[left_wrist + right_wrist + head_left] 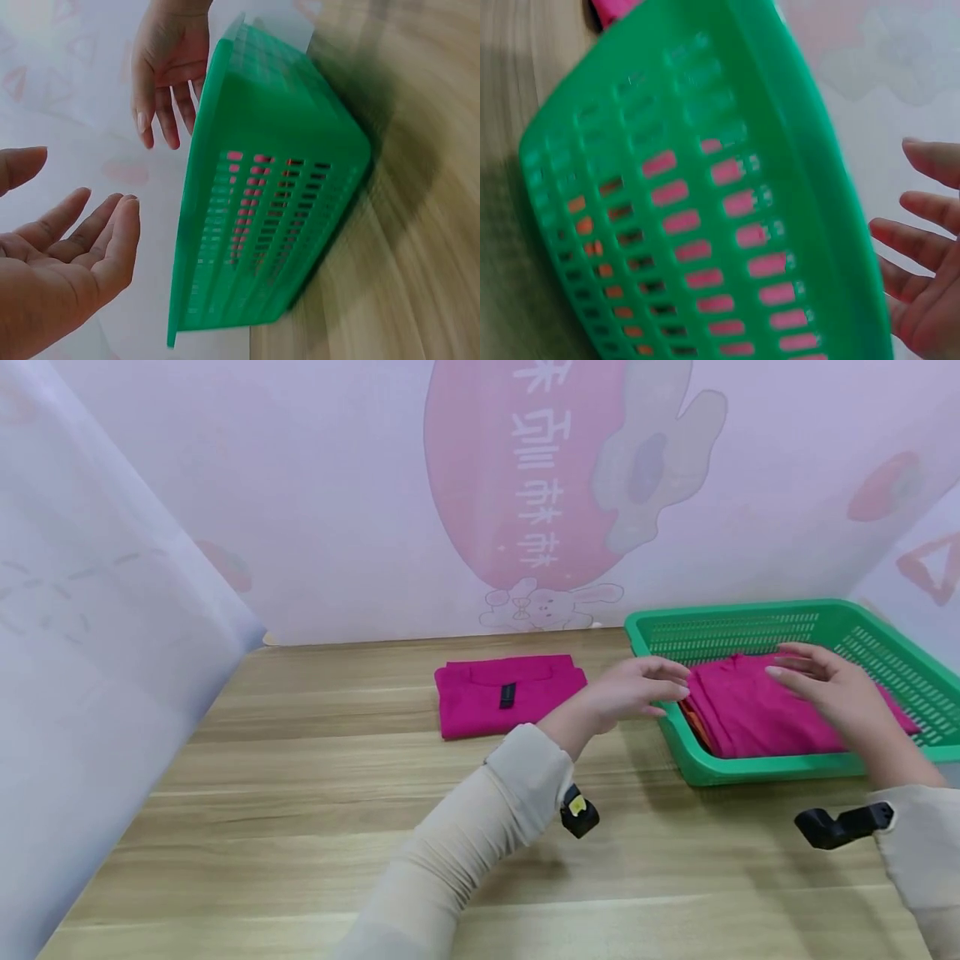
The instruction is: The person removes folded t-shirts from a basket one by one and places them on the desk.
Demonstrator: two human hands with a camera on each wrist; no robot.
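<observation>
A green plastic basket (780,766) stands at the right of the table, with a folded magenta garment (772,710) on top of the stack inside. An orange edge of cloth (697,727) shows under it. My left hand (633,687) hovers by the basket's left rim, fingers loosely bent and holding nothing. Over the magenta cloth is my right hand (832,689), its fingers relaxed and apart with nothing in them. A second folded magenta garment (480,702) with a dark neck label lies on the table left of the basket, partly behind my left forearm.
The wood-grain table (300,827) runs up to a pale printed backdrop (337,502) at the back and left. Small black camera mounts (840,825) hang below both wrists. The basket's slotted near wall (697,225) fills much of the right wrist view.
</observation>
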